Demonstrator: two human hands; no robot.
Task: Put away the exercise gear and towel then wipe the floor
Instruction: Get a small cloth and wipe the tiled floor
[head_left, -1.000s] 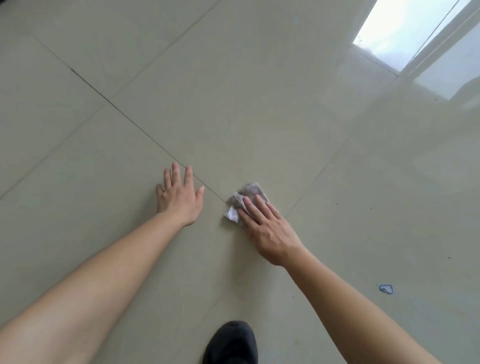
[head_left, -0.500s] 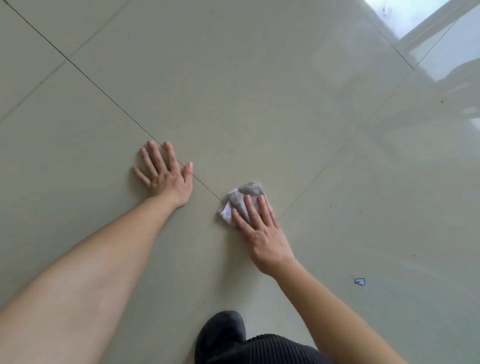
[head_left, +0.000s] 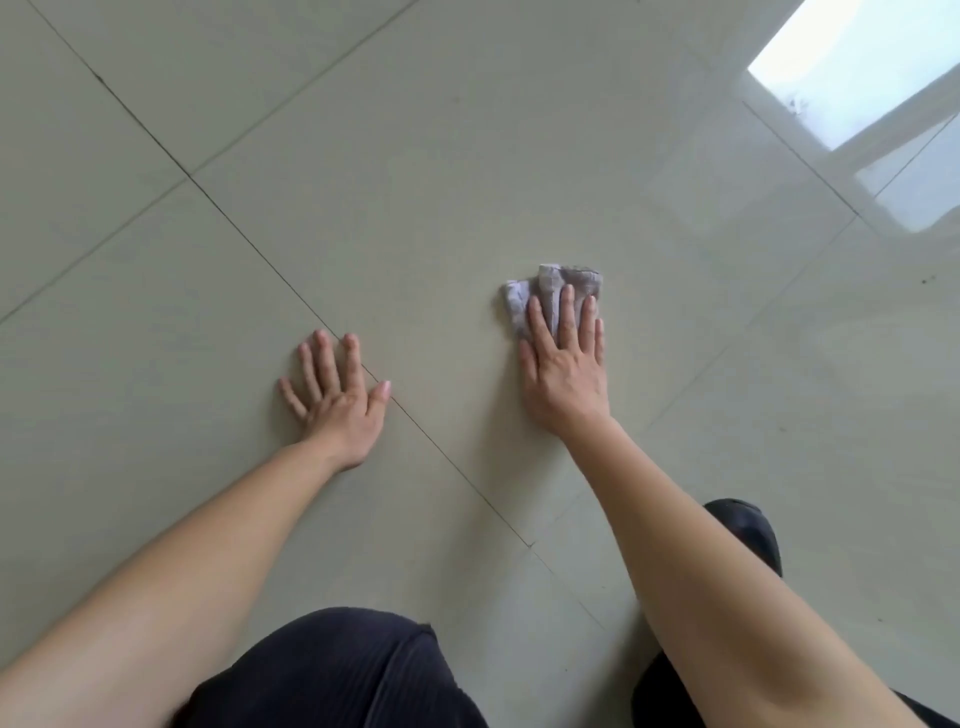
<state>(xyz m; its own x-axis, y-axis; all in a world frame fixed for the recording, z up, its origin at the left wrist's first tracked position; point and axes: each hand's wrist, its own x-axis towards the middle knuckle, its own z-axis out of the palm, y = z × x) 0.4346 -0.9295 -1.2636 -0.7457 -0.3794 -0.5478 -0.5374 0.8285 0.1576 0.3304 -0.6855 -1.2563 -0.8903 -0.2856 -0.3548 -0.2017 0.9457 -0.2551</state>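
Tiled floor (head_left: 467, 156) lies open ahead of both hands and to either side, with a free strip between left hand (head_left: 337, 400) and right hand (head_left: 563, 374). Closer in, a dark-clad knee (head_left: 332, 670) and a black shoe (head_left: 748, 530) (half hidden by the right forearm (head_left: 696, 551)) block passage.

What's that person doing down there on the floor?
Someone is down low, wiping the tiled floor. Their right hand presses a small crumpled grey cloth flat against a tile with straight fingers. Their left hand lies flat on the floor beside it, across a line between tiles, probably for balance. One dark shoe shows behind the right arm. No exercise gear or towel is in view.
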